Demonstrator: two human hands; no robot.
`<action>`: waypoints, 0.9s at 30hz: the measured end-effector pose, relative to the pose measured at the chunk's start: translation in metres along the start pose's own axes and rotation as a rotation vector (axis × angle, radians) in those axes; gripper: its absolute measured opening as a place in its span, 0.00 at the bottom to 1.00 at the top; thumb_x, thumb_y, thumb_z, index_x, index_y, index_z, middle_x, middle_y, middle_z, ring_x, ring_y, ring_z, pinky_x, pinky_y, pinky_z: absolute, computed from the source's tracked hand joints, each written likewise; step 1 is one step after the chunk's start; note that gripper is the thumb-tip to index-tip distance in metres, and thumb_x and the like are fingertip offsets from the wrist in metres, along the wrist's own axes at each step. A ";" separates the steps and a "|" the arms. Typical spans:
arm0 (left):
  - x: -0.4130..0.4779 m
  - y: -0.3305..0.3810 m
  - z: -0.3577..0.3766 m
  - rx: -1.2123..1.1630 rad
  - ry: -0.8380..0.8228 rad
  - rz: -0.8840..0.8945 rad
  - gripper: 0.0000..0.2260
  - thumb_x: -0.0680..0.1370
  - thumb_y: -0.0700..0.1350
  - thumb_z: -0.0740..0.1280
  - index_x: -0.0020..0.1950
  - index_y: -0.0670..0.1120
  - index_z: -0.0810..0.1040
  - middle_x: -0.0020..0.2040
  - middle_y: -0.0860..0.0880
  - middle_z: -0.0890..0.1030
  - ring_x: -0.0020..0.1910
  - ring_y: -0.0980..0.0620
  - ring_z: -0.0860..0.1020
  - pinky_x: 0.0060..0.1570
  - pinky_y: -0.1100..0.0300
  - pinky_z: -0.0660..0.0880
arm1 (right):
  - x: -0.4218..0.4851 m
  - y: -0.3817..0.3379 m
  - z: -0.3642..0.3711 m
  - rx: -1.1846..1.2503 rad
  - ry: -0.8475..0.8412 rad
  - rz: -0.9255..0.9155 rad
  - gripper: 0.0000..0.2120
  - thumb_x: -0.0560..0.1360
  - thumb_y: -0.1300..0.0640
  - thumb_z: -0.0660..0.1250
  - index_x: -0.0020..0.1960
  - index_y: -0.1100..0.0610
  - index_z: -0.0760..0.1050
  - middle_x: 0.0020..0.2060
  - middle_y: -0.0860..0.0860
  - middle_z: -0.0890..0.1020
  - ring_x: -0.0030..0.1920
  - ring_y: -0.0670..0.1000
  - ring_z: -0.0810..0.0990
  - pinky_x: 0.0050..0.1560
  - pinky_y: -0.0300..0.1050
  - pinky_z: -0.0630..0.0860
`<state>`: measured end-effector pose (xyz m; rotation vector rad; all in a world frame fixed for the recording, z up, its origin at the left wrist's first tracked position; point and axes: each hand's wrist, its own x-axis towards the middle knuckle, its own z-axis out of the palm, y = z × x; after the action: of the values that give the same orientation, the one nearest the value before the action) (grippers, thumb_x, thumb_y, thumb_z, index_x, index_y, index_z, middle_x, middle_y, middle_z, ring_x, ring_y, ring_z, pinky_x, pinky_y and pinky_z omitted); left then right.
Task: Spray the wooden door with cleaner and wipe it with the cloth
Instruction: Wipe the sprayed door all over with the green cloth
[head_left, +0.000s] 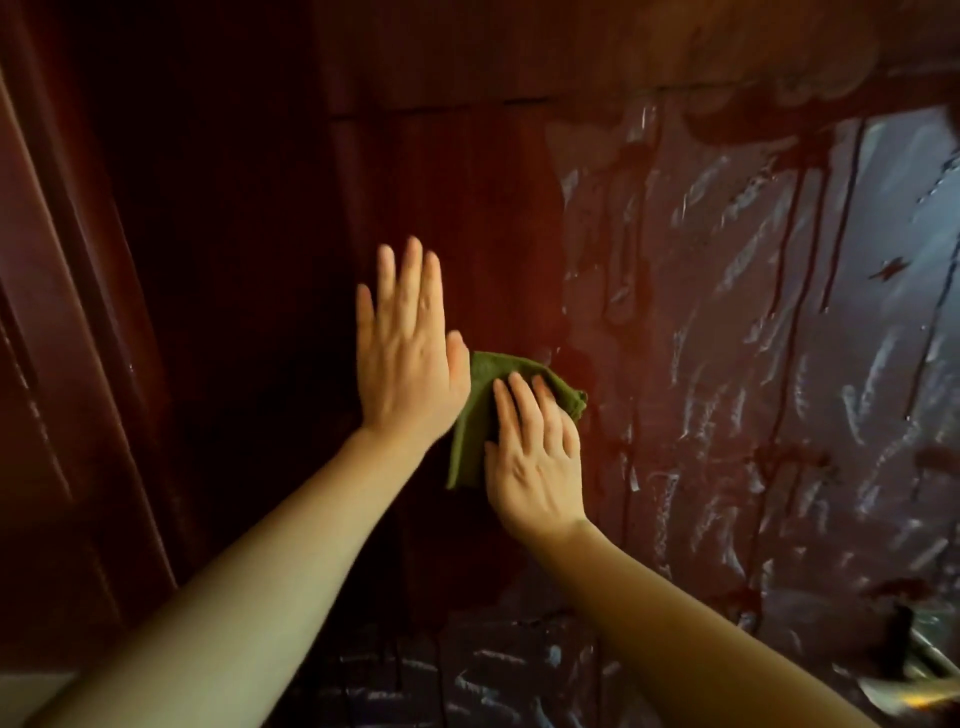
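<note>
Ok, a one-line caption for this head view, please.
Right hand presses a green cloth on the wet, streaked wooden door; left hand lies flat beside it.

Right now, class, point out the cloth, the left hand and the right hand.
cloth (470, 436): head view, green fold between the hands.
left hand (408, 358): head view, back of the hand.
right hand (537, 462): head view, back of the hand.

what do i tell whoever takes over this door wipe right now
Left hand: flat on the wooden door, fingers straight, holding nothing.
Right hand: presses the green cloth against the door, just right of the left hand.
Done: cleaner is on; wet streaks and drips cover the door right of the cloth and below it.
Left: wipe those streaks off. There is no spray bottle in view.
</note>
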<state>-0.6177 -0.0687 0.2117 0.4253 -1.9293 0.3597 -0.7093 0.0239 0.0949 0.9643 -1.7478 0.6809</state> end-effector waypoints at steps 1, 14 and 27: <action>0.020 -0.001 -0.002 0.040 0.011 -0.032 0.32 0.77 0.50 0.55 0.79 0.39 0.53 0.80 0.41 0.53 0.79 0.40 0.50 0.75 0.41 0.52 | 0.021 0.000 -0.005 -0.014 0.004 -0.012 0.34 0.76 0.53 0.62 0.78 0.60 0.55 0.76 0.57 0.61 0.77 0.58 0.57 0.73 0.50 0.55; 0.061 -0.006 0.012 0.125 0.098 -0.090 0.32 0.80 0.53 0.52 0.80 0.41 0.45 0.81 0.42 0.46 0.80 0.42 0.45 0.77 0.41 0.47 | 0.089 0.050 -0.048 -0.145 0.084 0.236 0.39 0.73 0.49 0.59 0.80 0.59 0.49 0.79 0.59 0.52 0.79 0.59 0.47 0.76 0.55 0.49; 0.062 -0.007 0.014 0.093 0.130 -0.085 0.32 0.80 0.53 0.49 0.80 0.41 0.44 0.81 0.42 0.45 0.80 0.42 0.43 0.77 0.41 0.46 | 0.179 0.136 -0.101 -0.065 0.314 0.743 0.38 0.75 0.43 0.50 0.80 0.58 0.46 0.80 0.57 0.48 0.80 0.58 0.45 0.77 0.57 0.49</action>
<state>-0.6478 -0.0891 0.2640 0.5308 -1.7672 0.4131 -0.8111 0.1233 0.2965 0.1132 -1.8088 1.1599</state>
